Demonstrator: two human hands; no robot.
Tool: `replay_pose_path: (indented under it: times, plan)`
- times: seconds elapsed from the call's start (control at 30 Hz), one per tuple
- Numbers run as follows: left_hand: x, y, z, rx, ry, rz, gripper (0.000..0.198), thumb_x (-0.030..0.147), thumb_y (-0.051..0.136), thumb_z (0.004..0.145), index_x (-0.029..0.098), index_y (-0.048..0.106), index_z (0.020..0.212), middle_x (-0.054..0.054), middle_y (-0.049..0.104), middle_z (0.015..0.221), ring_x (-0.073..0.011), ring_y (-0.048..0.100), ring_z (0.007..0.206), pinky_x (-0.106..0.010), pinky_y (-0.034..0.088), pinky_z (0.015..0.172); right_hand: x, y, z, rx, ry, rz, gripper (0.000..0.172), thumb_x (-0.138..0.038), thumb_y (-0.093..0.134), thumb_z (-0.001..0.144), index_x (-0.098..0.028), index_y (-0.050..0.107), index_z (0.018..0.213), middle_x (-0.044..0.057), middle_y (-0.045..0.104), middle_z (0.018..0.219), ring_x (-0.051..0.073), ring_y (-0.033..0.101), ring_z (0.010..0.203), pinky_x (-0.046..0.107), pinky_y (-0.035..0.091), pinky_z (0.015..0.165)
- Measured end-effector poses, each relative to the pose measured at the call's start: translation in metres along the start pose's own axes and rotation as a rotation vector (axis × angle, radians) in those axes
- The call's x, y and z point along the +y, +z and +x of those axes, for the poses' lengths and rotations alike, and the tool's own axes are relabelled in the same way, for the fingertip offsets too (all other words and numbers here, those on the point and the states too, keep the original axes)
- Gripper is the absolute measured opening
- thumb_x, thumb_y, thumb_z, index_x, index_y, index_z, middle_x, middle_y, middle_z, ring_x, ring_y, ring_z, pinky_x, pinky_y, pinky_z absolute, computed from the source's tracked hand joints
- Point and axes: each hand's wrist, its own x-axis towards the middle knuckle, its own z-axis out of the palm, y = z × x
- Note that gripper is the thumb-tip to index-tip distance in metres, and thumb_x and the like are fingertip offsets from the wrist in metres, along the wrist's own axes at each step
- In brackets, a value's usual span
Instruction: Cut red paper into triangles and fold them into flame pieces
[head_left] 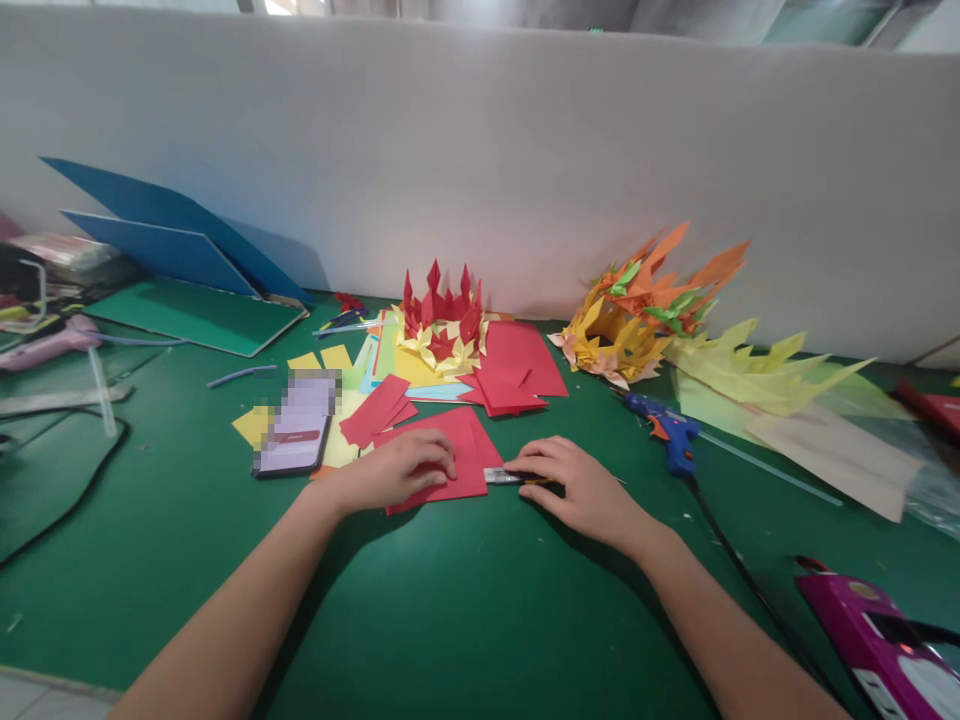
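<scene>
A: Quick one, how far along?

B: Partway, I'd judge. Done: 1 red-and-yellow crown stands assembled near the surface's far edge, and an orange-and-yellow paper piece sits right of it. Red strips lie separate, so some cutting looks done.

A: What's left?

B: The red sheet under the left hand. No cut-through visible on the bare part. Line across it: fold or 2nd layer, can't tell. Strips lie loose, not joined to anything.

A: Where's the sheet?

B: Mid-surface, well apart from the far edge, between the hands but mostly on the left side. The crown is behind it.

A: Hands?

B: Left one lies on the sheet, fingers bent, palm down, nothing grasped that I can see. Right hand is beyond the sheet's right edge, fingers and thumb around a cutter; gripped or just touched, can't tell.

A: Cutter?

B: Silver end points left, right at the sheet's edge. Blade out or in: can't tell.
</scene>
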Motion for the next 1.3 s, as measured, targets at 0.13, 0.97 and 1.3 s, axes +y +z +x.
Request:
replay_pose_path:
  times: [0.13, 0.97, 1.3]
  plan:
    - [-0.007, 0.000, 0.000, 0.024, -0.019, -0.004, 0.026, 0.011, 0.041, 0.085, 0.020, 0.064, 0.094, -0.004, 0.061, 0.106, -0.0153, 0.056, 0.095, -0.027, 0.043, 0.085, 0.001, 0.004, 0.002, 0.003, -0.015, -0.029, 0.028, -0.016, 0.051, 0.087, -0.026, 0.065, 0.110, 0.006, 0.063, 0.099, 0.021, 0.055, 0.092, 0.038, 0.047, 0.081]
    - [-0.011, 0.003, 0.003, 0.011, -0.081, 0.031, 0.034, 0.007, 0.045, 0.080, 0.022, 0.070, 0.097, -0.002, 0.063, 0.105, -0.0129, 0.058, 0.092, -0.023, 0.044, 0.080, 0.011, -0.004, -0.007, -0.134, -0.138, 0.087, 0.032, -0.015, 0.053, 0.087, -0.028, 0.063, 0.114, 0.006, 0.055, 0.088, 0.017, 0.052, 0.083, 0.030, 0.045, 0.071]
    - [-0.010, 0.002, 0.004, 0.001, -0.101, 0.019, 0.033, 0.007, 0.045, 0.081, 0.022, 0.070, 0.096, -0.002, 0.063, 0.104, -0.0132, 0.058, 0.091, -0.023, 0.044, 0.080, 0.008, 0.000, -0.006, -0.094, -0.179, 0.049, 0.029, -0.015, 0.053, 0.087, -0.024, 0.064, 0.113, 0.007, 0.056, 0.087, 0.018, 0.052, 0.082, 0.030, 0.045, 0.071]
